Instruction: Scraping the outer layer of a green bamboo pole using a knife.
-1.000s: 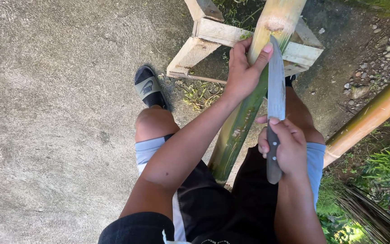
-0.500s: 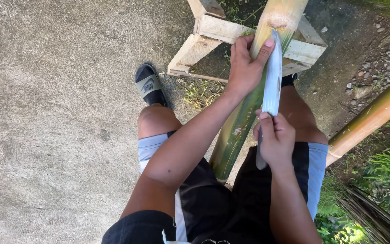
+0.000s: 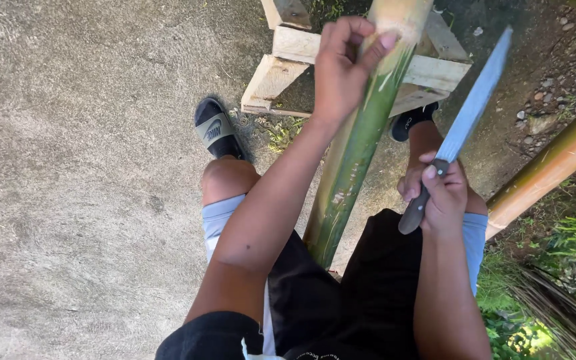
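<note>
A green bamboo pole (image 3: 358,143) is running from between the person's knees up to a wooden stand (image 3: 301,57), where its upper end is resting. The left hand (image 3: 341,63) is curling around that upper end, fingers wrapped over it and the thumb pressing on its pale top. To the right of the pole, well apart from it, the right hand (image 3: 438,193) is closing in a fist around the dark handle of a long knife (image 3: 465,123), whose blade is pointing up and away. Farther right of that hand, a second bamboo pole (image 3: 555,163) is lying slanted over gravel and grass. Below the left hand, a foot in a black sandal (image 3: 215,127) is standing on concrete.
</note>
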